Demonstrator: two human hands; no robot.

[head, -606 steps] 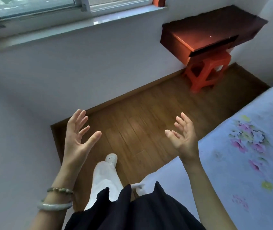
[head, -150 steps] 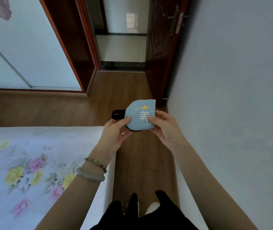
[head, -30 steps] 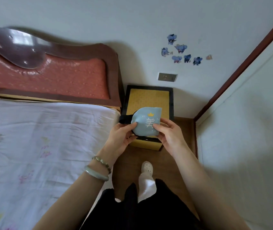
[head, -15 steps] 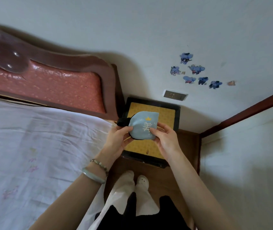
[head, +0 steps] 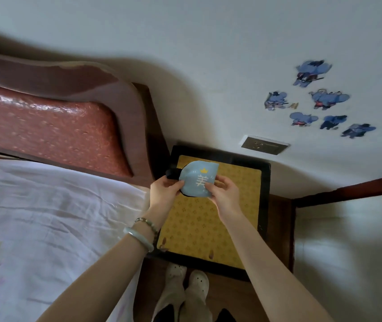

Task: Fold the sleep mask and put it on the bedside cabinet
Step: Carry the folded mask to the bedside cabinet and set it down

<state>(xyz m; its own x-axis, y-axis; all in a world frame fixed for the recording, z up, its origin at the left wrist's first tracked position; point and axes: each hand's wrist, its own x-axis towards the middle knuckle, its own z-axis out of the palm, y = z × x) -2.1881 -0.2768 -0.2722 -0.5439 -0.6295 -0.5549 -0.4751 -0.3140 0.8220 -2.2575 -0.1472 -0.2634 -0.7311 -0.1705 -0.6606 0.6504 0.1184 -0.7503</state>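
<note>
The light-blue sleep mask [head: 198, 176], folded in half with a white character and a small yellow crown on it, is held over the far part of the bedside cabinet [head: 199, 225]. My left hand [head: 164, 192] pinches its left edge, where the black strap sticks out. My right hand [head: 223, 194] pinches its lower right corner. The cabinet has a yellow patterned top inside a black frame. Whether the mask touches the top cannot be told.
The bed with a white sheet [head: 45, 217] lies on the left, its red padded headboard [head: 52, 126] against the wall. A wall socket [head: 264, 144] and blue stickers [head: 320, 98] are above the cabinet. A white panel [head: 359, 252] stands on the right.
I have stepped closer, so the cabinet top now fills the space under my hands. Both hands have carried the folded mask forward over its far left part.
</note>
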